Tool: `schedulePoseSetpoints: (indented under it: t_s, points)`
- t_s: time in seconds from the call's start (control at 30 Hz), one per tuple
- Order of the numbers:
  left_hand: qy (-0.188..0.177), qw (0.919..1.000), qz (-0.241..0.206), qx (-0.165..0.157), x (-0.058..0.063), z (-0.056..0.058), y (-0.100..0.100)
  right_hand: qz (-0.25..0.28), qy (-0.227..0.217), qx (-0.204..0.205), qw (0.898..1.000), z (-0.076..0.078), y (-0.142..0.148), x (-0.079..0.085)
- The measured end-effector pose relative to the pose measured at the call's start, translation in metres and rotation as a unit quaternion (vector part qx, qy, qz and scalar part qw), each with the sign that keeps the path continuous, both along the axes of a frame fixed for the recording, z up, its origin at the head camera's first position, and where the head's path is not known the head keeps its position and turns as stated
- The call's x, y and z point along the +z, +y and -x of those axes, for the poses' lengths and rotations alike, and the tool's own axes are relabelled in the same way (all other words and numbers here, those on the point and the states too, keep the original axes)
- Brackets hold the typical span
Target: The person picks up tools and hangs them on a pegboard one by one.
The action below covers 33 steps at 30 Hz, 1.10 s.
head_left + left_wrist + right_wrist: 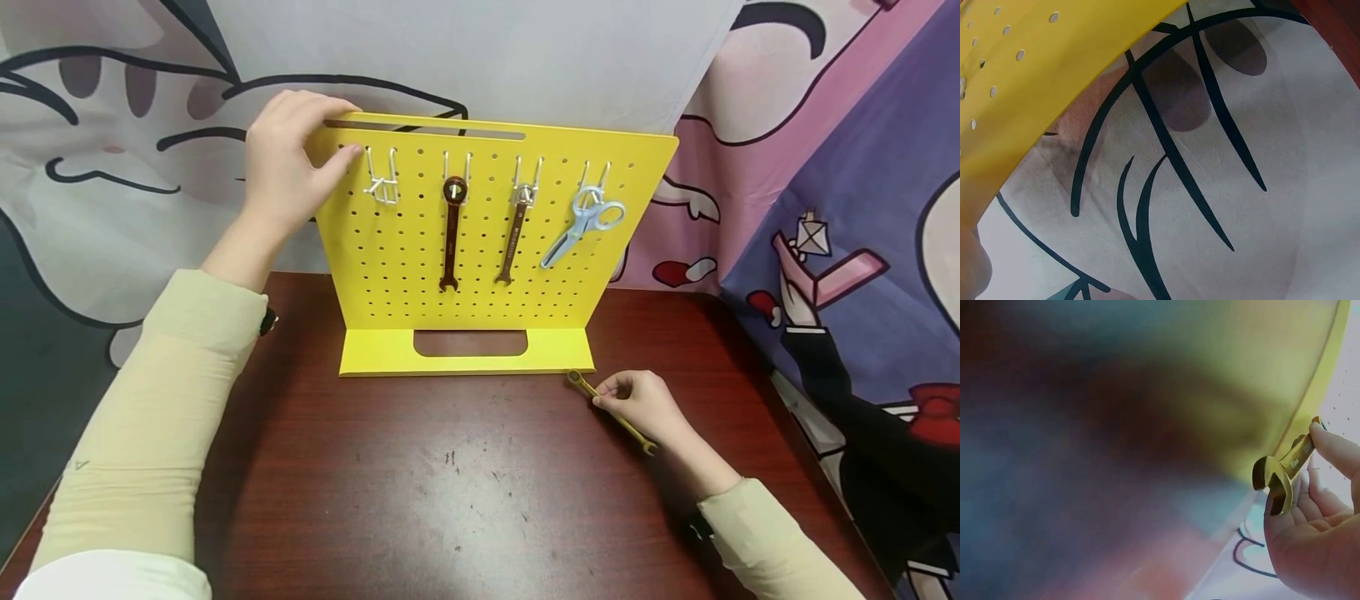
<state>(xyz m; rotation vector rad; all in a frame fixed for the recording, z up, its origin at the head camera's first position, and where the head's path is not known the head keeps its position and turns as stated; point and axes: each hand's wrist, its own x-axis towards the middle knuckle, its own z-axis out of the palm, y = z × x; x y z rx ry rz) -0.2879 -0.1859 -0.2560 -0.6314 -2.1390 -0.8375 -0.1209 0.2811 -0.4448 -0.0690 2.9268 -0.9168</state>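
My left hand (288, 154) grips the upper left corner of a yellow pegboard (397, 267), thumb on its front face. In the left wrist view, the board's edge (1085, 75) slants across the upper left, with a fingertip (972, 269) below. Near the base's right front corner, my right hand (647, 407) pinches a gold combination wrench (627, 426) by its shaft. The wrench's ring end points toward the board. Its open-jaw end (1275, 481) faces the right wrist camera, with the thumb (1335, 450) on the shaft.
On white hooks hang a dark reddish wrench (451, 242), a smaller brown wrench (513, 242) and light blue scissors (573, 233). The leftmost hook (382, 185) bears no tool. The board's base (375, 354) stands on a dark red wooden table (420, 467). Printed cloth (487, 58) hangs behind.
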Motion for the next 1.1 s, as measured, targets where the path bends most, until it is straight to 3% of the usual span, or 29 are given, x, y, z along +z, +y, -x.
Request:
schedulePoseSetpoints:
  t_s: [0.3,1.1]
  points:
    - [-0.006,1.0000,-0.002,-0.002,0.002,-0.001,0.002,0.043,0.031,0.010,0.999,0.012,-0.025,0.014]
    - [-0.007,1.0000,0.000,0.006,0.001,-0.001,0.001,0.164,0.025,0.025,0.986,0.042,-0.116,0.044]
